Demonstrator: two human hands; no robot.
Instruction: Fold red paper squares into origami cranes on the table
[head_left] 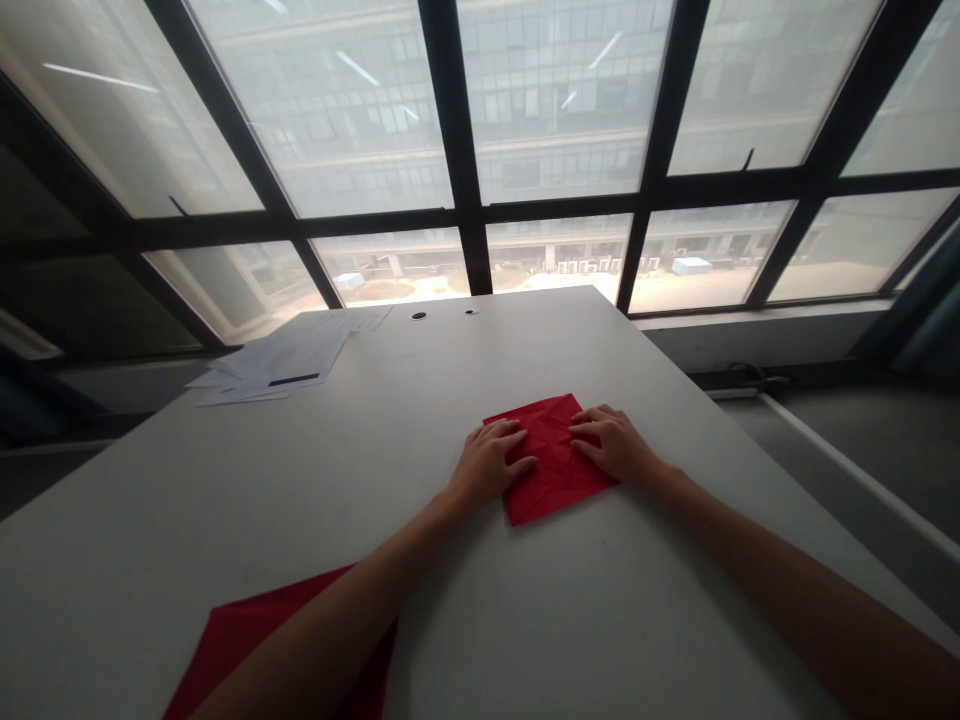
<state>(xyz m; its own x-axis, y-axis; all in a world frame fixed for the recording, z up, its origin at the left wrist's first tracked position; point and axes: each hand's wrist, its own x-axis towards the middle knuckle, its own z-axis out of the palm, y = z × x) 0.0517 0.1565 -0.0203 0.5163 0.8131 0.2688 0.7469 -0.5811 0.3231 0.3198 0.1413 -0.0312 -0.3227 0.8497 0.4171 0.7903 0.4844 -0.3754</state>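
Observation:
A creased red paper square [551,455] lies on the white table [315,500], right of the middle. My left hand [489,462] rests flat on the sheet's left side with its fingers stretched out. My right hand [611,440] lies flat on the sheet's right side, fingers pointing left and spread a little. Both hands press on the paper and hold nothing. A second red sheet [240,640] lies at the near edge, partly under my left forearm.
A loose stack of white printed papers [281,365] lies at the far left of the table. Two small round holes [418,316] sit near the far edge. Large windows with dark frames [457,150] stand behind; the floor drops away on the right.

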